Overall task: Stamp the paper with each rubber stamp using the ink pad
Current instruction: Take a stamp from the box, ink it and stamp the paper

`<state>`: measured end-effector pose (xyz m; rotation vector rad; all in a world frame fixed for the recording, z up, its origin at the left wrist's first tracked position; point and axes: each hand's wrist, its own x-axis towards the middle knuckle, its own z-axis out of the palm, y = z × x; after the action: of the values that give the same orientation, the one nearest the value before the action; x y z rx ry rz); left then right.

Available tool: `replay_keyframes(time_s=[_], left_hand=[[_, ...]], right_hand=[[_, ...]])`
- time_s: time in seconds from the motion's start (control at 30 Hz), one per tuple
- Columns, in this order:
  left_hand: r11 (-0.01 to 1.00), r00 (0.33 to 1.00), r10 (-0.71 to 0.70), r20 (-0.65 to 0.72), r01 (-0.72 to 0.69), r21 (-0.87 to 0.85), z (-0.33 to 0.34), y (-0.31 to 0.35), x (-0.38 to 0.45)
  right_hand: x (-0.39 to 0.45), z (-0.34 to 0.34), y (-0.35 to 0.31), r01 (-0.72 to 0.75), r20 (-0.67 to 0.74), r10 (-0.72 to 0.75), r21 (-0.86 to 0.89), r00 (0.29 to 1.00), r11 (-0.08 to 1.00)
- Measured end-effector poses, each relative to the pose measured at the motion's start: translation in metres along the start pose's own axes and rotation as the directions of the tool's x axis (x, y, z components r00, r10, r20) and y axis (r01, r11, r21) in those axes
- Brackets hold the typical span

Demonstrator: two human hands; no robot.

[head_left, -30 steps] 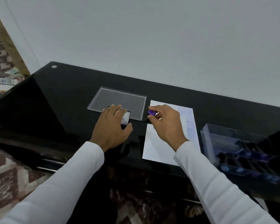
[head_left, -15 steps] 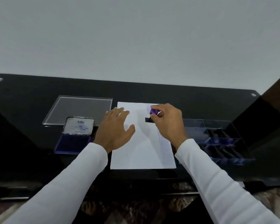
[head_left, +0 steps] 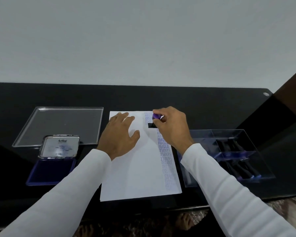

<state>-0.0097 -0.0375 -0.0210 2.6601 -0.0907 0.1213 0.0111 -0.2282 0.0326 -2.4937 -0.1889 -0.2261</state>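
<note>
A white sheet of paper (head_left: pixel 140 168) lies on the black table, with a column of blue stamped words down its right side. My right hand (head_left: pixel 173 127) grips a rubber stamp (head_left: pixel 154 121) with a purple knob and black base, set on the paper near its top right. My left hand (head_left: pixel 120 135) rests flat on the upper left of the paper, fingers spread. The open ink pad (head_left: pixel 53 170) sits to the left, its blue pad toward me and its metal lid (head_left: pixel 60 147) tilted up behind.
A clear acrylic tray (head_left: pixel 61 124) lies behind the ink pad at the left. A clear compartmented box (head_left: pixel 229 154) at the right holds several black stamps with purple ends. The table's front edge (head_left: pixel 143 211) runs just below the paper.
My left hand left the ink pad and now lies flat on the paper. My right hand carried the stamp onto the paper's top right. The view swung right.
</note>
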Motion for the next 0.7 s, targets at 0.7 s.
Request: replay_keyframes(time_s=[0.7], left_hand=[[0.991, 0.999, 0.034, 0.038, -0.038, 0.126, 0.026, -0.019, 0.024]], right_hand=[[0.018, 0.017, 0.007, -0.021, 0.067, 0.020, 0.022, 0.998, 1.000]])
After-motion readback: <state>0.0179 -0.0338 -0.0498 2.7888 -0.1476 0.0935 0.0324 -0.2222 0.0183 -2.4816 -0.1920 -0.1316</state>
